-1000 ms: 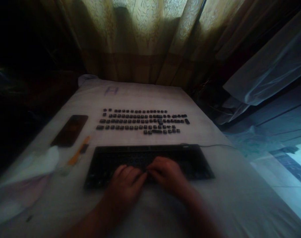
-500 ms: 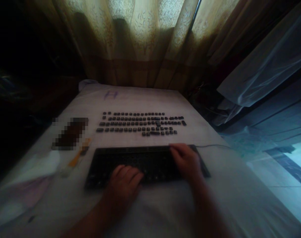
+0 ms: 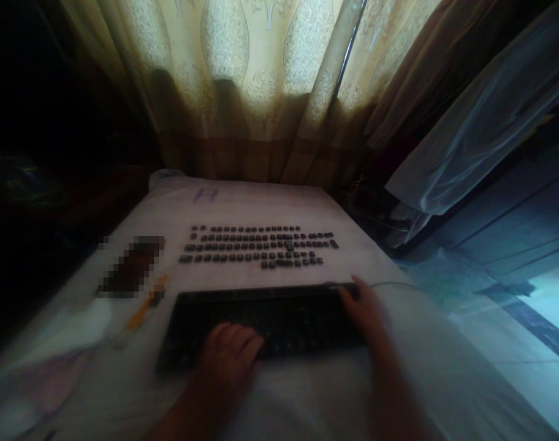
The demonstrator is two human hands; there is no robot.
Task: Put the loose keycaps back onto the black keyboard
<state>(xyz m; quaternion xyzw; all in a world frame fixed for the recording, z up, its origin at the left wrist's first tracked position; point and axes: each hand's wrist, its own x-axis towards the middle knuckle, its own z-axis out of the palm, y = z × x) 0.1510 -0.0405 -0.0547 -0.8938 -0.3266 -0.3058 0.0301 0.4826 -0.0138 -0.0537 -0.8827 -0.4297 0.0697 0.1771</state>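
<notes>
A black keyboard base (image 3: 279, 318) lies on a table under a white cloth (image 3: 261, 202). My left hand (image 3: 228, 352) rests on its near edge, fingers curled down on the deck. My right hand (image 3: 365, 309) reaches along the keyboard's right end, fingertips at its far right corner; the hand is blurred. Behind the keyboard, several loose black keycaps (image 3: 258, 245) are laid out in rows on the cloth.
A dark flat object (image 3: 132, 266) lies at the left, with an orange-handled tool (image 3: 144, 303) just below it and crumpled white and pink cloths (image 3: 54, 343) nearer me. A thin cable (image 3: 394, 283) leaves the keyboard's right corner. Curtains (image 3: 261, 92) hang behind; the floor drops off right.
My right hand left the middle of the keyboard and slid to its far right corner. The left hand stayed put. The view tilted up a little.
</notes>
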